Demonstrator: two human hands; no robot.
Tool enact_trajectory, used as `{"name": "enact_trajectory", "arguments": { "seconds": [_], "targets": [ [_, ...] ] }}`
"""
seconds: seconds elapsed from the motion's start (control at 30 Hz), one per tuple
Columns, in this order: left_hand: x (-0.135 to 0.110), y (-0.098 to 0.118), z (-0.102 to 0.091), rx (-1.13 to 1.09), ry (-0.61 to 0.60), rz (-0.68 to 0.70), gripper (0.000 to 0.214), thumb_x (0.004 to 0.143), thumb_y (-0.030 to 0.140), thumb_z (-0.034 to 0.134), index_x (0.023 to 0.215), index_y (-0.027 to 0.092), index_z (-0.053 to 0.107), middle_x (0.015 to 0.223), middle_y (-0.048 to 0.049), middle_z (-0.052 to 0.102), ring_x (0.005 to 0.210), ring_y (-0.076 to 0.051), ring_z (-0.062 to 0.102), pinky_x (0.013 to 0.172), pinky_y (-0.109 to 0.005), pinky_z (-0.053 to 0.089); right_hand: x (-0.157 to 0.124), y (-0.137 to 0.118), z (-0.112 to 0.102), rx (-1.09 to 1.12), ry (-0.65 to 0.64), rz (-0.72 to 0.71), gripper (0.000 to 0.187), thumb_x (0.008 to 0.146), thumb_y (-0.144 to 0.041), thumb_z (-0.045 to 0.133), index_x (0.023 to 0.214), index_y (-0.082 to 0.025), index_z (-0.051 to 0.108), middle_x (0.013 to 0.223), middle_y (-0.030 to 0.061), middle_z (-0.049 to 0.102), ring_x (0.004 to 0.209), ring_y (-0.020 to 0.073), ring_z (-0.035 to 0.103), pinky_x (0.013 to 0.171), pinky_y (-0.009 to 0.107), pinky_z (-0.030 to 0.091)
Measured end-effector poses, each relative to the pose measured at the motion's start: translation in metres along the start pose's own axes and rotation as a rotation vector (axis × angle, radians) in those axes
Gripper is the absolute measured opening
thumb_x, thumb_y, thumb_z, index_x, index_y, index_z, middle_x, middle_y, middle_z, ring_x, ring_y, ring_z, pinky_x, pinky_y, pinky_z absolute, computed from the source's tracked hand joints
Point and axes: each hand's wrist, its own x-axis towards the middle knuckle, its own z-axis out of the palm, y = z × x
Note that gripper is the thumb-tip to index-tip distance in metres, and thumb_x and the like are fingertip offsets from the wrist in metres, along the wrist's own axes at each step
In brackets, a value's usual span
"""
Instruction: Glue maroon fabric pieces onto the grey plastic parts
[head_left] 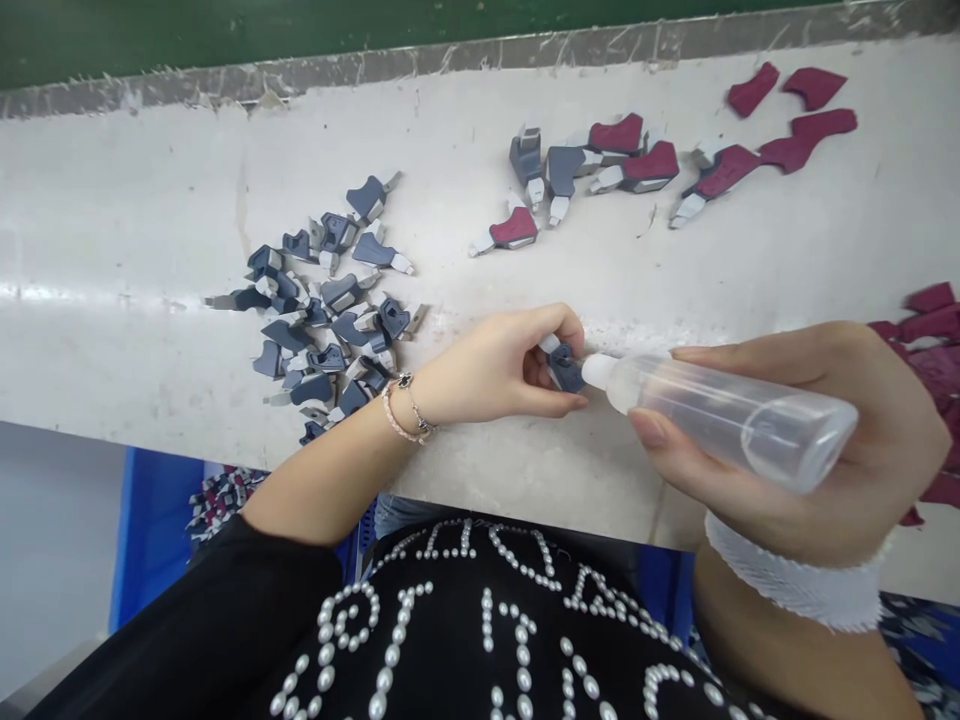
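Note:
My left hand (501,368) pinches a small dark blue-grey piece (564,368) just above the white table (150,220). My right hand (817,440) is wrapped round a clear plastic squeeze bottle (731,415), held on its side. The bottle's white nozzle (598,369) touches the piece. A beaded bracelet sits on my left wrist and a white band on my right wrist.
A heap of several blue-grey pieces (322,320) lies left of my left hand. Blue-grey and maroon pieces (600,165) lie at the far middle, maroon cut-outs (795,110) at the far right and the right edge (934,320). A blue bin (150,530) stands below the table's near edge.

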Motion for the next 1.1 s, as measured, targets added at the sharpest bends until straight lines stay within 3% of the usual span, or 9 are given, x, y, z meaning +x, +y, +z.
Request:
{"name": "enact_trajectory", "arguments": {
  "seconds": [0.27,0.53,0.7,0.87,1.1],
  "targets": [
    [-0.0002,-0.0009,0.0000,-0.007,-0.001,-0.005,0.030,0.079,0.024,0.077,0.099,0.020,0.055,0.093,0.0003,0.064,0.064,-0.008,0.061,0.058,-0.021,0.051,-0.0018,-0.0009,-0.0002,-0.052,0.051,0.030,0.035,0.067,-0.030,0.088,0.089,-0.021,0.064,0.082,-0.0001,0.071,0.059,0.0125,0.058,0.042,0.028,0.041],
    [-0.0002,-0.0006,-0.0013,0.012,-0.005,0.011,0.028,0.079,0.023,0.076,0.097,0.020,0.056,0.095,0.0001,0.064,0.065,-0.007,0.061,0.060,-0.020,0.052,-0.0008,-0.0023,0.0034,-0.068,-0.009,-0.024,0.028,0.070,-0.031,0.086,0.087,-0.020,0.066,0.078,-0.0021,0.067,0.059,0.0111,0.059,0.041,0.026,0.042],
    [0.0001,-0.0002,-0.0006,0.004,0.003,0.012,0.029,0.078,0.021,0.077,0.098,0.019,0.056,0.092,0.0003,0.064,0.066,-0.008,0.062,0.059,-0.021,0.052,-0.0023,-0.0021,-0.0001,-0.007,0.011,0.050,0.037,0.066,-0.030,0.090,0.089,-0.018,0.063,0.081,-0.0024,0.072,0.058,0.0097,0.059,0.042,0.026,0.042],
    [0.0009,0.0002,-0.0007,0.001,-0.003,0.003,0.028,0.078,0.022,0.077,0.097,0.020,0.056,0.091,0.0003,0.066,0.064,-0.008,0.061,0.057,-0.021,0.051,-0.0025,-0.0034,-0.0018,-0.026,-0.043,0.154,0.033,0.069,-0.040,0.086,0.083,-0.017,0.066,0.082,0.0023,0.073,0.058,0.0140,0.061,0.043,0.031,0.046],
    [0.0016,0.0012,0.0006,0.016,0.024,-0.001,0.028,0.078,0.025,0.077,0.096,0.019,0.056,0.090,0.0002,0.066,0.060,-0.007,0.060,0.054,-0.020,0.050,-0.0005,-0.0052,-0.0021,-0.018,-0.085,0.116,0.026,0.072,-0.033,0.083,0.083,-0.021,0.062,0.071,-0.0012,0.066,0.049,0.0128,0.053,0.037,0.031,0.038]
  ]
}}
